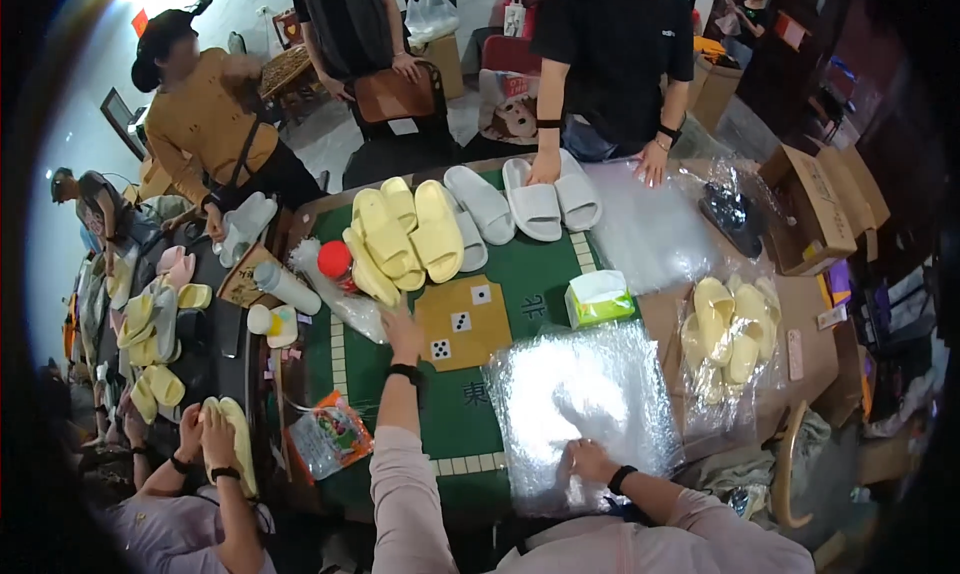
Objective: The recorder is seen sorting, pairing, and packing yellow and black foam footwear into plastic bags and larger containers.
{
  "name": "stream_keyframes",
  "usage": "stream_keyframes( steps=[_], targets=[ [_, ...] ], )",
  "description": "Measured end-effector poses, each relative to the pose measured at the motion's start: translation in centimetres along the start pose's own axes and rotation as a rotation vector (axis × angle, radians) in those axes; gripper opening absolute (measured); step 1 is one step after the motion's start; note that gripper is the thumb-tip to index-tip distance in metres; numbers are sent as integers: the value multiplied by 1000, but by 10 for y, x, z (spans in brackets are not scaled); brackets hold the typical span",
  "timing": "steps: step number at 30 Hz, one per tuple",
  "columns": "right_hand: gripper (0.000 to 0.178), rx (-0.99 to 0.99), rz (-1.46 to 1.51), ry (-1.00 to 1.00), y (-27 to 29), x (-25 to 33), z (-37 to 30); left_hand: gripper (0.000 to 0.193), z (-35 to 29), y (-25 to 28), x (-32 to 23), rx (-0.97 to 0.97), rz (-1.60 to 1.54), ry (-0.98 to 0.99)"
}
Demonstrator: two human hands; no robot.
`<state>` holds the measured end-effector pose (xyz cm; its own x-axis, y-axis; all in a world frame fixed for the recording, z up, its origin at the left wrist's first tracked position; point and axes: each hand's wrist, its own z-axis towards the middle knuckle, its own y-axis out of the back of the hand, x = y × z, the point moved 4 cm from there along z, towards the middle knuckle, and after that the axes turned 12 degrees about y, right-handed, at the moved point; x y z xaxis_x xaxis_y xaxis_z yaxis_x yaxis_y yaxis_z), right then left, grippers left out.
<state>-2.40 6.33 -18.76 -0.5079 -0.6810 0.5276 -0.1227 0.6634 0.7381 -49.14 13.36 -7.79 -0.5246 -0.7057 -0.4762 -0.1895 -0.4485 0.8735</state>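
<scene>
Right hand (594,464) on shiny clear plastic (540,394), whether its fingers grasp it cannot be told, left hand (404,338) stretched over the green tabletop (463,429), fingers released near the yellow slippers (437,236), grey slippers (480,204) farther back, a co-worker's hand (543,166) on one.

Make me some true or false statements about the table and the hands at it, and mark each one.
1. The right hand is at the clear plastic sheeting. True.
2. The tissue pack is green and white. True.
3. The left hand is on the tissue pack. False: it is near the yellow slide sandals.
4. The bagged slide sandals on the right are black. False: they are pale yellow.
5. A person across the table has a hand at a grey slide sandal. True.
</scene>
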Motion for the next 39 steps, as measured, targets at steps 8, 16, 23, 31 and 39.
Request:
stream_keyframes(
  steps=[8, 16, 23, 31, 39],
  targets=[
    [57, 33, -7, -22, 19, 21, 1, 40, 51, -17, 37, -87, -218, 216],
    [56, 110, -11, -69, 26, 21, -3, 25, 15, 47, -27, -304, -541, 143],
    [60, 157, -136, 43, 10, -4, -2, 24, -35, 92, -73, -263, -841, -74],
    [46, 85, -76, 221, 47, 36, 7, 30, -137, 95, -17, -140, -805, 74],
    [39, -58, 102, 375, 19, -12, 14, 17, -370, 162, 141, -647, -685, 637]
  ],
)
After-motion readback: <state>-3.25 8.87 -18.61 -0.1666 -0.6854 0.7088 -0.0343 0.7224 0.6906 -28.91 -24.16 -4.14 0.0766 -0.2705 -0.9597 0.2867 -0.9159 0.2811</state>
